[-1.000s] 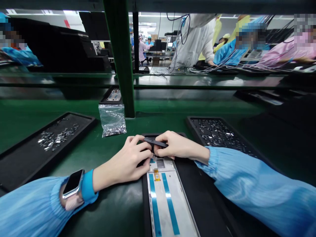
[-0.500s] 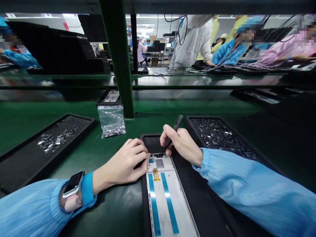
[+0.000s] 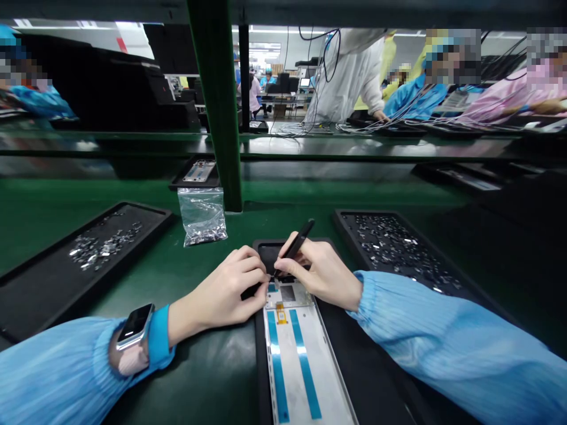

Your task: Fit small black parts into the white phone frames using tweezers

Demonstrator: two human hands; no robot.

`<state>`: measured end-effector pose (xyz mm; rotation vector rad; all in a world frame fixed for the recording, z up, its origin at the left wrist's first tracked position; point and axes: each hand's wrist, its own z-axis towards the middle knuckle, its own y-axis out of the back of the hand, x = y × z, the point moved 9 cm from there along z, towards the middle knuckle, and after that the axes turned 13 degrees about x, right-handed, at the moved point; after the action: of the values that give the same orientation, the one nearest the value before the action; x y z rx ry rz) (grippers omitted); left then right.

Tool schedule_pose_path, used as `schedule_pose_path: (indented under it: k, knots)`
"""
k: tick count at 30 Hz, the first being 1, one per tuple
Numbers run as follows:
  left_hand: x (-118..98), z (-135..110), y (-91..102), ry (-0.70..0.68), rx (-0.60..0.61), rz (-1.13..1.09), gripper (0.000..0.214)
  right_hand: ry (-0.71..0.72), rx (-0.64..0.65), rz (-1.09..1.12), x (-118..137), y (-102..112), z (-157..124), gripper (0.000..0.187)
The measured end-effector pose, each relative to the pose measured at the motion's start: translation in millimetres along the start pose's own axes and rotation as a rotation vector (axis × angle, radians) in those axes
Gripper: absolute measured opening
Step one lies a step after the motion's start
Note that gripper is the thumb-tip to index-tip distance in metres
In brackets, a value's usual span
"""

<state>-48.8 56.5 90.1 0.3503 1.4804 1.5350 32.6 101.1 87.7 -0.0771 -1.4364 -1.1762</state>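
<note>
A silver phone mid-frame (image 3: 290,360) with blue strips and a small orange flex piece lies in a black tray (image 3: 260,383). My left hand (image 3: 233,289) is curled at the frame's top left corner, its fingertips touching the edge there. Whether a small part is pinched between those fingertips I cannot make out. In my right hand (image 3: 325,268) is a black pen-shaped tool (image 3: 299,239), held like a pencil. Its thin tip points down at the frame's top edge, close to my left fingertips.
Small metal parts lie in a black tray (image 3: 39,283) on the left, and dark parts fill another tray (image 3: 339,221) on the right. Behind my left hand is a clear plastic bag (image 3: 201,215). A green post (image 3: 217,118) rises near it. Co-workers sit and stand beyond.
My right hand has moved left along the frame's top edge, bringing the tool's tip near my left fingertips. The tool leans more now. My left hand has stayed at the corner.
</note>
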Motion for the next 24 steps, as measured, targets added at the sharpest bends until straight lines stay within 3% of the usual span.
schedule_pose_path:
  k: [11,16,24]
  knots:
    - [-1,-1,0.6,-0.001,-0.008,0.012,0.016,0.020,-0.005,-0.106,4,-1,0,0.008]
    - [0,0,0.5,-0.007,-0.014,0.010,0.016,0.113,-0.012,-0.198,14,-5,-2,0.009]
    - [0,-1,-1.1,-0.008,-0.008,0.003,0.016,0.012,-0.062,-0.048,4,1,-5,0.008]
